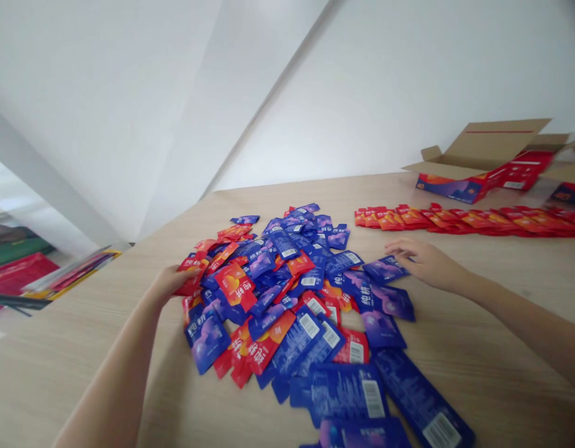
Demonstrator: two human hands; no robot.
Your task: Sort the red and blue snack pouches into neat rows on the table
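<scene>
Left hand [166, 285]'s got a red pouch [192, 269] pinched; right hand [426, 264], fingers loose, is just right of a crossways blue pouch [383, 269].

Shows smooth plastic film with a soft satin sheen on the flat blue rectangular packets [206, 341] and the flat red-and-orange rectangular packets [234, 285]. Has matt, fine wood grain across the broad pale-brown counter [525, 267]. Gives plain matt cardboard inside the open brown-and-red rectangular box [474, 155]. Seems, through the blur, smoothly matt on the white wall [385, 93].
</scene>
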